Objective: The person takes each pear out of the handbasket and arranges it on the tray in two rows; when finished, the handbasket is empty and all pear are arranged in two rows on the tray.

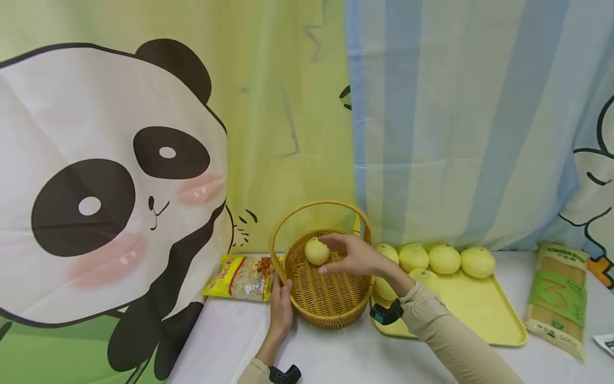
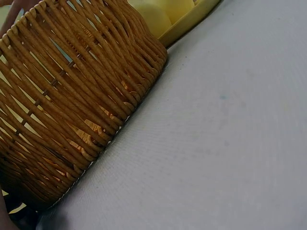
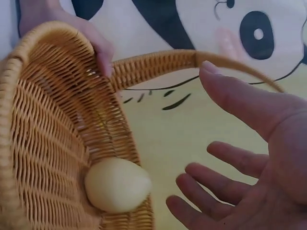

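Note:
A round wicker basket [image 1: 331, 312] with a tall arched handle stands on the table. One pale yellow round fruit [image 1: 317, 250] lies inside against its far left wall; the right wrist view shows the same fruit [image 3: 117, 185] with a slightly pointed end. At the left rim, by the handle's foot, my left hand [image 1: 281, 308] grips the basket, its thumb over the edge [image 3: 103, 57]. Over the basket's right side hovers my right hand [image 1: 357, 257], fingers spread and relaxed, holding nothing. In the right wrist view a gap separates that hand [image 3: 249, 163] from the fruit.
Right of the basket, a yellow tray [image 1: 479, 309] bears several more pale fruits [image 1: 444, 259] along its back and left. A yellow food packet [image 1: 240, 277] lies left of the basket. A noodle pack [image 1: 558, 298] is at far right. Printed curtains [image 1: 460, 133] hang behind.

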The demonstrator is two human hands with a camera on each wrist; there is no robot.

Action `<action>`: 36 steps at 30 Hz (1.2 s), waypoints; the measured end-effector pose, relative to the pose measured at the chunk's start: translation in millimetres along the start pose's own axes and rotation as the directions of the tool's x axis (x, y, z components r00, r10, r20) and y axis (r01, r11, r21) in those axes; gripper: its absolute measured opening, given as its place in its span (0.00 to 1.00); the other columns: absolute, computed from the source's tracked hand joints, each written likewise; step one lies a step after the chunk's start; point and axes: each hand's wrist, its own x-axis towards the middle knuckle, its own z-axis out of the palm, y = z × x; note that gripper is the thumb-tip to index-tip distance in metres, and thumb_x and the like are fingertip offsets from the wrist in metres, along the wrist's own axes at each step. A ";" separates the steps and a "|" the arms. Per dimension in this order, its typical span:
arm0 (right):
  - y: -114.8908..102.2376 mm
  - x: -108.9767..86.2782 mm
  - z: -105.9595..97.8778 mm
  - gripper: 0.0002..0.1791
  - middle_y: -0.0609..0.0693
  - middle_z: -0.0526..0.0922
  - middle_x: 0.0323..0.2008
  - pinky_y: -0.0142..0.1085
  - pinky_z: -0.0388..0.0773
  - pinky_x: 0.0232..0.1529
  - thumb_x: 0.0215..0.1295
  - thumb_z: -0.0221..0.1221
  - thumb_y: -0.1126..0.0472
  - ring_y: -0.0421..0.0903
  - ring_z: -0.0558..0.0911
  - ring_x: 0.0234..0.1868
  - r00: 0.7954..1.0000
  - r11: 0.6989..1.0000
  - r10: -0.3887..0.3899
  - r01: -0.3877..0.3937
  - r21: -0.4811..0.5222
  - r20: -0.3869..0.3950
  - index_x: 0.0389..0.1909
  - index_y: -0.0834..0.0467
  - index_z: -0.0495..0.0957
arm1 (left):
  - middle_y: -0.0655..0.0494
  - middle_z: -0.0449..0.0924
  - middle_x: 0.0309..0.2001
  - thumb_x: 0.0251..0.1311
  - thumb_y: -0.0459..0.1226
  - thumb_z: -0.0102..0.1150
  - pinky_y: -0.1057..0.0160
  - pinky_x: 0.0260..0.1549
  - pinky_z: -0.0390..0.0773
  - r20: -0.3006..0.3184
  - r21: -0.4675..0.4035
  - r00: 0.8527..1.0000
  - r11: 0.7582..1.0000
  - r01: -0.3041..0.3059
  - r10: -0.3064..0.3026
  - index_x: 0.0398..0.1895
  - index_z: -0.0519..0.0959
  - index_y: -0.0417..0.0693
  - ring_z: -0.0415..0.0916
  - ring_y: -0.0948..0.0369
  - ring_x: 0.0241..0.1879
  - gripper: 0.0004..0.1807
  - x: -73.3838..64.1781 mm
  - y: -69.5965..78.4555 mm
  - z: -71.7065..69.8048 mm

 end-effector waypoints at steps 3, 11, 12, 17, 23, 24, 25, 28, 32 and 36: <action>1.1 16.0 6.1 0.47 0.57 0.73 0.76 0.62 0.69 0.73 0.61 0.77 0.46 0.62 0.71 0.76 0.999 0.999 0.040 -0.040 0.027 0.006 0.78 0.55 0.69 | 0.45 0.68 0.77 0.80 0.40 0.42 0.44 0.75 0.63 -0.003 0.014 1.000 1.000 0.002 -0.002 0.84 0.59 0.54 0.66 0.45 0.76 0.31 0.6 1.2 0.1; 21.5 44.0 20.9 0.52 0.59 0.70 0.77 0.61 0.66 0.76 0.55 0.81 0.50 0.63 0.66 0.79 0.990 0.986 0.144 -0.143 0.086 -0.010 0.79 0.57 0.68 | 0.43 0.68 0.77 0.80 0.41 0.41 0.42 0.74 0.63 -0.007 0.019 1.000 1.000 0.016 -0.016 0.85 0.58 0.53 0.68 0.44 0.75 0.32 -2.4 1.1 2.0; 24.8 46.7 22.6 0.53 0.59 0.70 0.77 0.61 0.67 0.75 0.54 0.81 0.50 0.64 0.66 0.79 0.989 0.985 0.150 -0.149 0.087 -0.011 0.79 0.58 0.68 | 0.43 0.69 0.76 0.80 0.41 0.41 0.41 0.74 0.64 -0.011 0.025 1.000 1.000 0.013 -0.012 0.85 0.58 0.52 0.68 0.44 0.74 0.32 -2.6 0.8 2.2; 34.8 58.1 28.8 0.52 0.62 0.70 0.77 0.60 0.71 0.73 0.54 0.81 0.53 0.64 0.69 0.77 0.980 0.977 0.196 -0.192 0.096 -0.028 0.78 0.59 0.68 | 0.42 0.70 0.75 0.80 0.42 0.41 0.40 0.73 0.64 -0.015 0.035 1.000 0.999 0.008 -0.007 0.84 0.58 0.51 0.68 0.43 0.73 0.32 -2.6 0.2 1.6; 42.6 67.4 33.0 0.50 0.63 0.73 0.75 0.54 0.78 0.66 0.54 0.81 0.56 0.64 0.75 0.71 0.976 0.976 0.210 -0.206 0.074 -0.049 0.77 0.61 0.69 | 0.42 0.69 0.75 0.81 0.41 0.40 0.46 0.74 0.65 -0.006 0.021 1.000 1.000 0.010 -0.010 0.84 0.58 0.52 0.68 0.45 0.74 0.31 -2.2 -0.3 1.3; 44.6 68.5 34.0 0.50 0.63 0.73 0.74 0.53 0.80 0.64 0.54 0.81 0.57 0.63 0.77 0.69 0.976 0.976 0.210 -0.206 0.069 -0.053 0.77 0.61 0.70 | 0.43 0.70 0.75 0.81 0.41 0.41 0.47 0.73 0.65 -0.005 0.022 1.000 1.000 0.011 -0.010 0.84 0.58 0.52 0.69 0.45 0.74 0.31 -2.3 -0.6 1.2; 46.4 69.3 34.9 0.49 0.63 0.73 0.74 0.51 0.82 0.61 0.54 0.81 0.58 0.63 0.78 0.67 0.976 0.975 0.213 -0.208 0.072 -0.055 0.77 0.61 0.70 | 0.43 0.70 0.75 0.81 0.41 0.41 0.47 0.73 0.65 -0.005 0.025 1.000 1.000 0.010 -0.010 0.84 0.59 0.52 0.69 0.45 0.74 0.31 -2.6 -0.9 1.3; 51.3 71.5 37.3 0.49 0.64 0.75 0.71 0.48 0.85 0.54 0.54 0.81 0.62 0.61 0.81 0.61 0.969 0.966 0.238 -0.230 0.116 -0.066 0.77 0.61 0.70 | 0.44 0.71 0.75 0.81 0.42 0.42 0.50 0.73 0.66 -0.011 0.032 1.000 0.999 0.012 -0.012 0.84 0.59 0.52 0.69 0.46 0.74 0.30 -3.1 -1.6 1.2; 55.9 74.2 39.1 0.49 0.64 0.77 0.68 0.50 0.85 0.53 0.53 0.80 0.66 0.59 0.82 0.58 0.951 0.938 0.296 -0.271 0.216 -0.091 0.76 0.60 0.70 | 0.44 0.71 0.75 0.81 0.42 0.42 0.53 0.73 0.66 -0.008 0.021 1.000 1.000 0.012 -0.011 0.84 0.59 0.52 0.69 0.46 0.74 0.31 -2.0 -2.8 1.0; 60.1 77.1 42.0 0.45 0.64 0.76 0.69 0.52 0.84 0.55 0.54 0.80 0.66 0.60 0.82 0.58 0.947 0.934 0.301 -0.269 0.234 -0.114 0.74 0.60 0.72 | 0.45 0.69 0.76 0.81 0.42 0.42 0.53 0.75 0.63 -0.003 0.014 1.000 1.000 0.007 -0.007 0.84 0.58 0.55 0.67 0.46 0.75 0.31 -0.2 -3.9 0.9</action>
